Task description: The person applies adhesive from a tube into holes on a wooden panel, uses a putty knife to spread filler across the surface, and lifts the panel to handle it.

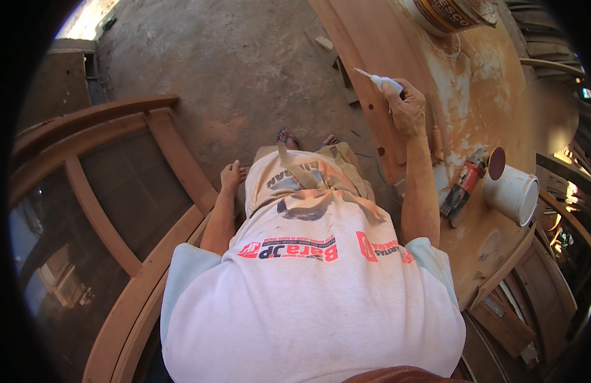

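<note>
In my right hand [408, 110] is a small white squeeze bottle with a long thin nozzle [387, 83], its tip pointing to the far left. The fingers wrap round the bottle, above a reddish-brown wooden panel [366, 70] with dark round spots near its edge. My left hand [233, 174] hangs low beside my body, fingers loosely apart, with nothing seen in it. It is nearest to a wooden frame with dark glass panes [180, 156] on the left.
On the stained worktable [493, 96] at the right are a red-and-black angle grinder with a round disc [466, 185], a white bucket [509, 195] and a large labelled tub [445, 16]. Scrap wood [348, 83] lies on the concrete floor [225, 70]. More boards [538, 274] lean at the right.
</note>
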A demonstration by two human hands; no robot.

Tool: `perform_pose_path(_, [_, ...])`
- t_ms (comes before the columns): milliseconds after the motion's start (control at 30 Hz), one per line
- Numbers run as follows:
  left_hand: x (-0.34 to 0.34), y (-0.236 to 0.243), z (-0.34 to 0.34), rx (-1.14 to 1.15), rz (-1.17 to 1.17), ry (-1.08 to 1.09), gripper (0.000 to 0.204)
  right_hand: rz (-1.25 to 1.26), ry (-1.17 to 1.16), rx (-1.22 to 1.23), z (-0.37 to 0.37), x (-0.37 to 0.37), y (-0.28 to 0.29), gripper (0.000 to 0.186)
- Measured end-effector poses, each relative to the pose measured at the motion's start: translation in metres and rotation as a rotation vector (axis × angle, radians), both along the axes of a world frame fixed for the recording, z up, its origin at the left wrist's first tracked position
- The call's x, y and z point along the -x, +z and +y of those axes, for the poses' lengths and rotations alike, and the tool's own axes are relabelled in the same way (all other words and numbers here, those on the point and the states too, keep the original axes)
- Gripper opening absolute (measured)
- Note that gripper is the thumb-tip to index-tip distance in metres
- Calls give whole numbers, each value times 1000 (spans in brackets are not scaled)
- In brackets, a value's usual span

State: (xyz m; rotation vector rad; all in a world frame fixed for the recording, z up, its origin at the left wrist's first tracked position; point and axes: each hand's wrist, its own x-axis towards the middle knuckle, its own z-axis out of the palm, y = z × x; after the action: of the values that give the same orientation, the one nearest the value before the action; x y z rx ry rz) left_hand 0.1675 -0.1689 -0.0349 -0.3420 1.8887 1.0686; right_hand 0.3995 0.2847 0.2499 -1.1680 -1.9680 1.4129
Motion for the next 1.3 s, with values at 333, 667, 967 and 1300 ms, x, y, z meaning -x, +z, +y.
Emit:
perform_pose_path(333, [14,13,7,11,34,-6,37,29,18,-71,-2,3,-1,26])
perform_pose_path(667, [15,12,7,18,29,-1,36,29,21,-64,-2,1,-4,24])
perform_pose_path(967, [19,16,10,10,8,7,34,2,0,23,-2,-2,4,26])
perform_pose_path(1300, [25,16,19,2,22,-1,36,69,-28,7,1,6,1,23])
